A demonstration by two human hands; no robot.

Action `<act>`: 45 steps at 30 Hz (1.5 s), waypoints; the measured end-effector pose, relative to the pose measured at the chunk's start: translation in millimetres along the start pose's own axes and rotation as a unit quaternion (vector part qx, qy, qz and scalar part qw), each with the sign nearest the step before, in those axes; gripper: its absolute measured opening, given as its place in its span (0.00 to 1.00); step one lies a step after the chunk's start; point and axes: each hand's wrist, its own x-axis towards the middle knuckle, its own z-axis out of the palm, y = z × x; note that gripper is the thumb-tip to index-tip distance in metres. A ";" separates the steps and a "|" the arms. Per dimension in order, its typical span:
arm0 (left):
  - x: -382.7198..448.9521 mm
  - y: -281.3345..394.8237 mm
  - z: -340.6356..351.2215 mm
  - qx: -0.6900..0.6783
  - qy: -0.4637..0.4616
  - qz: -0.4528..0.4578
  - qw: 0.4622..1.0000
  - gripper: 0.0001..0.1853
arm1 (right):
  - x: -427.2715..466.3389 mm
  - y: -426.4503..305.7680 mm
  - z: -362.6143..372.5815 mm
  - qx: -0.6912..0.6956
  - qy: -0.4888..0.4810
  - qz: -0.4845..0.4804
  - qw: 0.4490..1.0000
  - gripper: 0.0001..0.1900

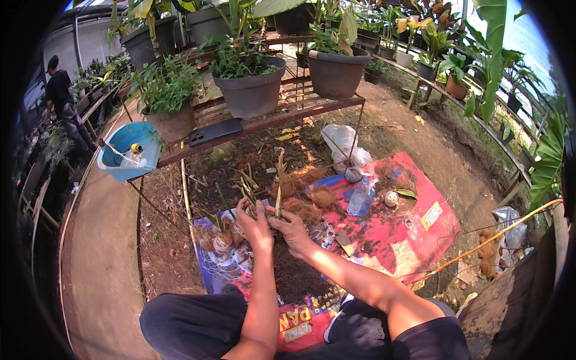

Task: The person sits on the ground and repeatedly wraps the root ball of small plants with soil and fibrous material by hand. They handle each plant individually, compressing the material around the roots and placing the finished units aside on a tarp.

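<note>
Both my hands meet over the middle of a red and blue printed sheet (391, 234) on the ground. My right hand (290, 227) grips the base of an upright, narrow plant cutting (279, 198) with yellowish-green edges. Close against it, my left hand (254, 222) has its fingers raised and curled; whether it holds something is hidden. Dark soil (294, 274) lies below them. Coconut fibre (303, 210) is heaped just beyond. Left of my hands stand string-wrapped fibre balls (222, 243) with leaves, beside loose white string (225, 265). A string ball (391, 199) sits further right.
A metal rack (270, 121) with potted plants, a phone (215, 132) and a blue basin (130, 150) stands ahead. A plastic bottle (358, 198) and a white plastic bag (344, 146) are on the right. A person (63, 96) stands far left.
</note>
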 end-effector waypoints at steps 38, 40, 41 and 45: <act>-3.8 30.2 1.2 -0.518 -0.133 -0.144 0.833 0.26 | 26.2 -49.7 -15.2 -0.102 -0.036 -0.098 0.989 0.45; -6.5 48.0 3.9 -0.500 -0.154 -0.086 0.848 0.27 | 20.4 -54.0 -9.1 -0.185 -0.056 -0.156 0.969 0.47; -8.3 54.4 5.1 -0.489 -0.164 -0.056 0.855 0.27 | 19.9 -52.9 -3.8 -0.217 -0.071 -0.186 0.956 0.47; 5.0 17.6 20.5 -0.363 -0.142 0.104 0.915 0.32 | 18.0 -31.9 13.0 -0.233 -0.070 -0.225 0.944 0.38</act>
